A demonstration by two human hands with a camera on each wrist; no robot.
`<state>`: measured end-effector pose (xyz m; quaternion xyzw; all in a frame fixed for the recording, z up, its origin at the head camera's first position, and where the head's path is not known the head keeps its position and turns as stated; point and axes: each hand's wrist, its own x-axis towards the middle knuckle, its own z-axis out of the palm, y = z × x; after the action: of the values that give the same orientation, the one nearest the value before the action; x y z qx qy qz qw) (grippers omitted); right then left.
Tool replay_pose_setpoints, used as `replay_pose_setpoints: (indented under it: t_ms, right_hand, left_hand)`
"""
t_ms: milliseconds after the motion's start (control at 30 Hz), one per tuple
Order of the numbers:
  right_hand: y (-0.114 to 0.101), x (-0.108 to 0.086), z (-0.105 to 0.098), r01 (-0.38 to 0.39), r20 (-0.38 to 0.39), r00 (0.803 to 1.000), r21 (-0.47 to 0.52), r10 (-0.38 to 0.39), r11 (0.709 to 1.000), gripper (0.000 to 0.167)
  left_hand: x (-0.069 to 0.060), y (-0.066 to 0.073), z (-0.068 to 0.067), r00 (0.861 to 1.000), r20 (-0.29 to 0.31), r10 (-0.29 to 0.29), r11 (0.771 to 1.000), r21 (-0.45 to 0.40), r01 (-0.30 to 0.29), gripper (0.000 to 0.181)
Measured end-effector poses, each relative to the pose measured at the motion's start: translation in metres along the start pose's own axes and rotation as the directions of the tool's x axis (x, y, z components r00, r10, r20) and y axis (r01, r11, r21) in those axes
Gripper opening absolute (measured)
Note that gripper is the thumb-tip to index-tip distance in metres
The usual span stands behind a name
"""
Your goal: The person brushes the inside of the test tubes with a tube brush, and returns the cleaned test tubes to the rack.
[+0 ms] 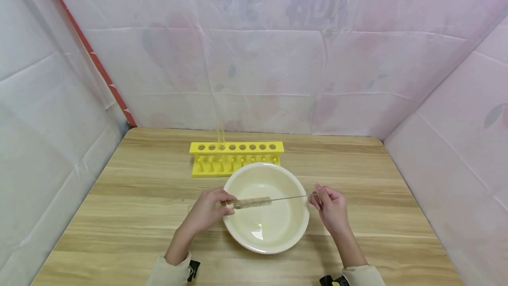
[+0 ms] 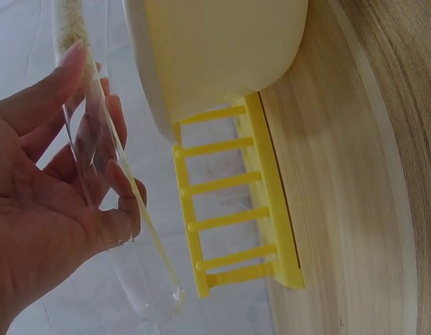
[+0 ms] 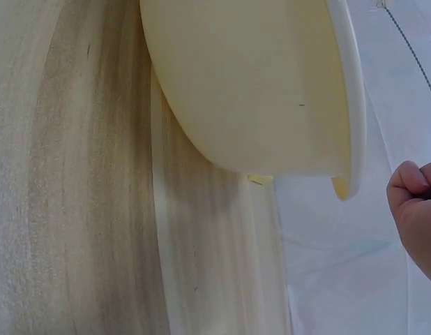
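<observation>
My left hand (image 1: 208, 210) grips a clear glass test tube (image 2: 142, 286) over the left rim of a cream basin (image 1: 267, 242). In the left wrist view the tube's rounded end extends past the fingers. A test tube brush (image 1: 255, 202) lies roughly level above the basin, its pale bristles at the tube's mouth. How far the bristles reach inside is hard to tell. Beyond the basin's right rim, my right hand (image 1: 332, 208) pinches the end of the brush's twisted wire handle (image 3: 411, 52). Only part of that hand shows in the right wrist view.
Behind the basin stands a yellow test tube rack (image 1: 236, 147) with a row of holes and pegs. Another clear test tube (image 1: 220, 135) stands upright in it. The wooden table (image 1: 151, 180) is bounded by pale curtain walls (image 1: 262, 65) at the back and sides.
</observation>
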<state>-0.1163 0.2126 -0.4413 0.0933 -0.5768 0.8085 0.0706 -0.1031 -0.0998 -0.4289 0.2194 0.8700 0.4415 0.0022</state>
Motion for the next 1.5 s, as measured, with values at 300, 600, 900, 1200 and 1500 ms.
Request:
replay_pose_setpoints:
  t_ms: [300,600,900,1200,1500]
  right_hand:
    - [-0.001,-0.001,-0.003,-0.018,0.031,0.999,0.030,0.017,0.999,0.043]
    - [-0.010,0.006,-0.006,-0.332,-0.205,0.919,0.053,0.336,0.942,0.047]
    - [-0.023,0.001,-0.045,-0.274,-0.141,0.946,0.130,0.291,0.953,0.045]
    - [-0.016,-0.002,-0.053,-0.243,-0.168,0.954,0.057,0.249,0.968,0.045]
    - [-0.007,-0.003,-0.042,-0.279,-0.198,0.940,0.031,0.279,0.960,0.046]
  left_hand:
    - [0.001,-0.001,0.000,0.999,0.028,0.016,1.000,0.005,-0.016,0.022]
    - [0.002,0.003,-0.001,0.999,-0.019,-0.026,0.991,0.131,0.028,0.021]
    - [-0.021,-0.024,-0.031,0.972,-0.130,-0.196,0.974,0.085,0.208,0.023]
    - [-0.028,-0.034,-0.046,0.925,-0.283,-0.252,0.961,0.034,0.273,0.025]
    - [-0.019,-0.030,-0.057,0.877,-0.360,-0.319,0.947,-0.093,0.307,0.025]
